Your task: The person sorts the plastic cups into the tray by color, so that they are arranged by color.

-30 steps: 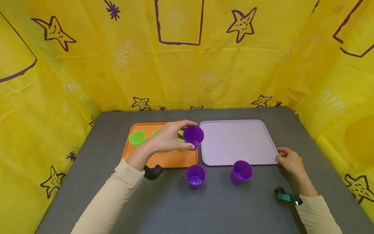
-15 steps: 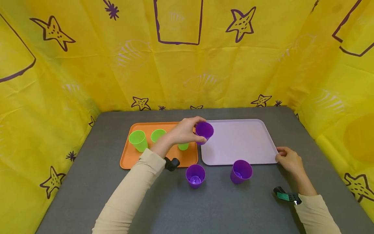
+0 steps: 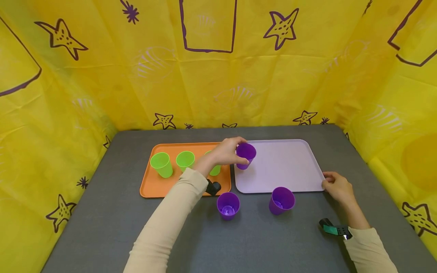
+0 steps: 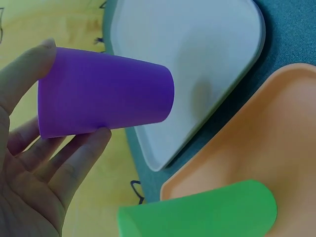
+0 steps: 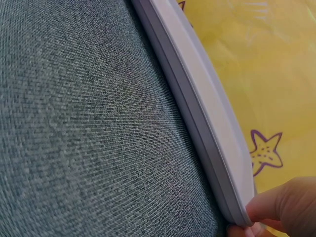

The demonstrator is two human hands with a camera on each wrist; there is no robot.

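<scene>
My left hand (image 3: 225, 152) grips a purple cup (image 3: 246, 155), thumb on one side and fingers on the other. The cup is over the left end of a pale lilac tray (image 3: 280, 167). In the left wrist view this purple cup (image 4: 106, 91) casts a shadow on the tray and looks apart from it. At the tray's near right corner, my right hand (image 3: 339, 187) pinches the rim; the right wrist view has the thumb and fingers (image 5: 291, 202) on that corner. Two more purple cups stand upright on the table, one left (image 3: 228, 212) and one right (image 3: 280, 204).
An orange tray (image 3: 153, 187) lies close to the left of the lilac one. On it stand green cups, at left (image 3: 164, 167), middle (image 3: 185, 161) and right (image 3: 215, 170), the last partly hidden by my left hand. Yellow patterned cloth (image 3: 211, 87) surrounds the grey table (image 3: 256, 246).
My left hand has carried the purple cup rightward from above the orange tray to above the lilac tray's left end. More of the green cups shows. My right hand has stayed at the tray corner.
</scene>
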